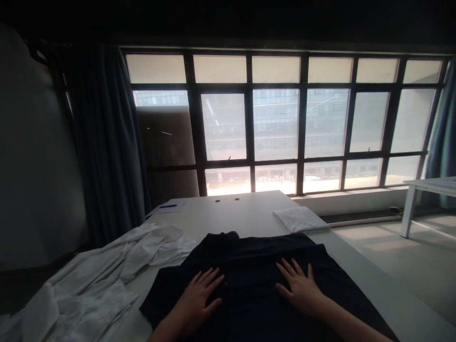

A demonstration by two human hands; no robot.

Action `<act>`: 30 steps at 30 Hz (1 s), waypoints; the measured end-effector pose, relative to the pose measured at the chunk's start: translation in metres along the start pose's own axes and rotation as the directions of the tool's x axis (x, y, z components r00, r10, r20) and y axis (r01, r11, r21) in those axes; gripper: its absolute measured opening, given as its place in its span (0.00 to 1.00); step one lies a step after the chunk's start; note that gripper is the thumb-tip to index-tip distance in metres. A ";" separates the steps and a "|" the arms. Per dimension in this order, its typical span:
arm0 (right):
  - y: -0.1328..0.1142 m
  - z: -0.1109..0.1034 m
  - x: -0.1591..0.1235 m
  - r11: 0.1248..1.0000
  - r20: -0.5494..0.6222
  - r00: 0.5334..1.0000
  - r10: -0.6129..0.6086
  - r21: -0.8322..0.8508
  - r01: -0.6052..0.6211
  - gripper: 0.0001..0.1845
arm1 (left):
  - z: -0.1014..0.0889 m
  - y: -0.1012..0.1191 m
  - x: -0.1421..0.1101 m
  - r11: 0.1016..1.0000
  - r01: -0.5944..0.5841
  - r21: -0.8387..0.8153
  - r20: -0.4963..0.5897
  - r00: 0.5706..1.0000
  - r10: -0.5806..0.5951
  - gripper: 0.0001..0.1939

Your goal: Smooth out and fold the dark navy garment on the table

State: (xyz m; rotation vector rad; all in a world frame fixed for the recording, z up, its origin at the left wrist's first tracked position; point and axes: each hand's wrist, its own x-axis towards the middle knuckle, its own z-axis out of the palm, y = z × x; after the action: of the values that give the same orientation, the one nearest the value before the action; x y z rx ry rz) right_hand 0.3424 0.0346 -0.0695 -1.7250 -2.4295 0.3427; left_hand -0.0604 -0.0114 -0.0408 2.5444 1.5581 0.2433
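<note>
A dark garment (249,270), black or navy, lies spread over the near part of a white table (228,216). It looks like a shirt, though its lower part runs out of the frame. My left hand (198,298) rests flat on its left side, fingers spread. On the right side of the cloth lies my right hand (299,286), palm down with the fingers apart. Neither hand grips the fabric.
Crumpled white cloth (117,266) covers the table's left side. A folded white cloth (301,218) sits at the right edge. Papers with a pen (168,206) lie at the far left. Another white table (409,209) stands to the right, before wide windows.
</note>
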 end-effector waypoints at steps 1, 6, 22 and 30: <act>0.002 -0.002 0.005 1.000 -0.005 1.000 0.003 -0.002 -0.003 0.43 | 0.001 -0.003 0.003 1.000 0.026 -0.004 -0.023 0.999 -0.026 0.31; 0.000 -0.001 0.019 1.000 -0.034 0.999 0.018 -0.013 -0.019 0.43 | -0.005 -0.004 0.004 0.981 0.181 0.073 -0.188 0.968 -0.165 0.27; -0.074 -0.008 -0.025 0.779 -0.233 0.779 -0.582 0.114 0.616 0.15 | 0.000 0.058 -0.010 0.992 -0.034 -0.117 0.068 0.997 0.042 0.39; -0.085 0.043 -0.012 0.678 -0.100 0.680 -0.726 0.061 0.733 0.20 | -0.014 0.059 -0.008 0.986 0.122 -0.113 0.004 0.993 -0.122 0.31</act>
State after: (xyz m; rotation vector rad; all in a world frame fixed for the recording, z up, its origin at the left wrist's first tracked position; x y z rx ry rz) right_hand 0.2580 -0.0076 -0.0879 -0.5794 -2.7354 0.2711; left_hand -0.0158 -0.0446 -0.0156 2.3555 1.6444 0.3109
